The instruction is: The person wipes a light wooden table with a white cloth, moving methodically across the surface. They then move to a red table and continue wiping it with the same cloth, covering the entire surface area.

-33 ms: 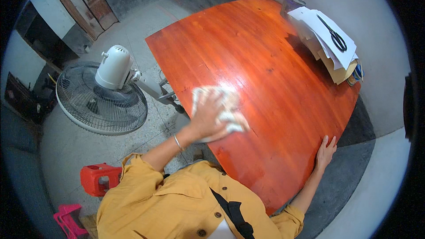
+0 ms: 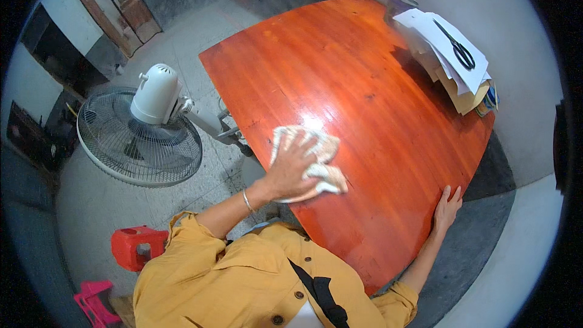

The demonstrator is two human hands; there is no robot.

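Note:
My left hand lies flat with spread fingers on a crumpled whitish cloth, pressing it onto the glossy red-orange wooden table near the table's left edge. A thin bracelet sits on that wrist. My right hand rests with its fingers on the table's near right edge and holds nothing. Both sleeves are mustard yellow.
A stack of papers and envelopes with black scissors on top sits at the table's far right, with a jar behind it. A white pedestal fan stands on the floor to the left. A red stool and a pink stool are lower left.

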